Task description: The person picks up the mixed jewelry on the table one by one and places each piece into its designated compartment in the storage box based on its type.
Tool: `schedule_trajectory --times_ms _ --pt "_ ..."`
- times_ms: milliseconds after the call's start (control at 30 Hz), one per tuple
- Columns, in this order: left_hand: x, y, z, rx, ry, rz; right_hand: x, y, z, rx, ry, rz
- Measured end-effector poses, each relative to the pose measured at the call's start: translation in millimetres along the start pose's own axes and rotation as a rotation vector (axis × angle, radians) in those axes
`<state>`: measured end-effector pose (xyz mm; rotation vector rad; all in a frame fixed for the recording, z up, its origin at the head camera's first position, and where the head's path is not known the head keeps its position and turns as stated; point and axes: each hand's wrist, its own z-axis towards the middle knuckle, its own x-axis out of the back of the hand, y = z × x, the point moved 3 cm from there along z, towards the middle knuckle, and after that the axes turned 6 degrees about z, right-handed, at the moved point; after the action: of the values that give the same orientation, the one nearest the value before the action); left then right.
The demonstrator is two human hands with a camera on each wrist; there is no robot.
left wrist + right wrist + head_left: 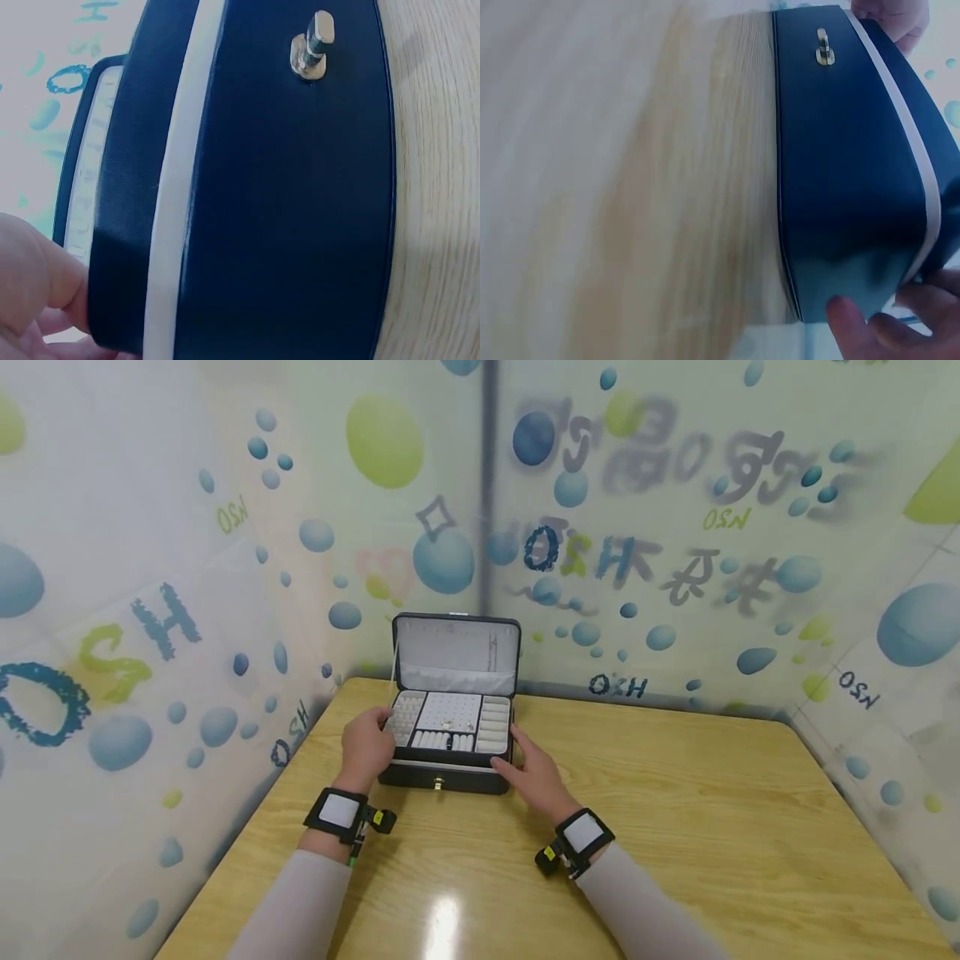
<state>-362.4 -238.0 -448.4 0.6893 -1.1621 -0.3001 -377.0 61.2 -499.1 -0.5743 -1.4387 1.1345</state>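
Observation:
A black jewelry box [468, 779] stands on the table with its lid [457, 643] raised and pale lining showing. Its upper tray [448, 710] has light compartments, a perforated panel with small earrings and a row of ring rolls. Between tray and base runs a white band [184, 172], above the gold clasp [311, 56]. My left hand [367, 745] grips the tray's left end, fingers partly hidden behind it. At the right end, my right hand [538, 777] holds the tray, thumb toward the front corner; in the right wrist view its fingers [922, 304] curl at the box's end.
The wooden table [675, 827] extends to the right and toward me. Behind and to the left rise patterned curtain walls [637, 635], close to the box's back. Each wrist wears a strapped camera [384, 821].

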Motion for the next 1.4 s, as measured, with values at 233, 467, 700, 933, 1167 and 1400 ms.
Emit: schedule_trajectory --times_ms 233,467,700,933,1167,1400 --pt "2.2 2.7 0.9 -0.048 0.003 0.033 -8 -11 0.2 0.065 0.065 -0.075" --pt "-4.3 5.9 -5.3 -0.020 -0.029 -0.002 -7 -6 -0.4 0.022 0.096 0.023" --pt "-2.4 -5.3 -0.5 0.043 0.012 -0.017 -6 -6 1.4 0.002 0.124 0.055" --pt "-1.8 -17.1 7.2 0.083 -0.100 -0.011 -7 -1 2.2 -0.096 0.154 0.129" --pt "-3.2 -23.5 14.7 0.110 -0.139 -0.057 -7 -4 0.5 -0.111 0.209 0.113" --pt "-0.8 -24.4 16.7 0.090 -0.161 -0.022 -3 -3 1.1 -0.125 0.207 0.145"
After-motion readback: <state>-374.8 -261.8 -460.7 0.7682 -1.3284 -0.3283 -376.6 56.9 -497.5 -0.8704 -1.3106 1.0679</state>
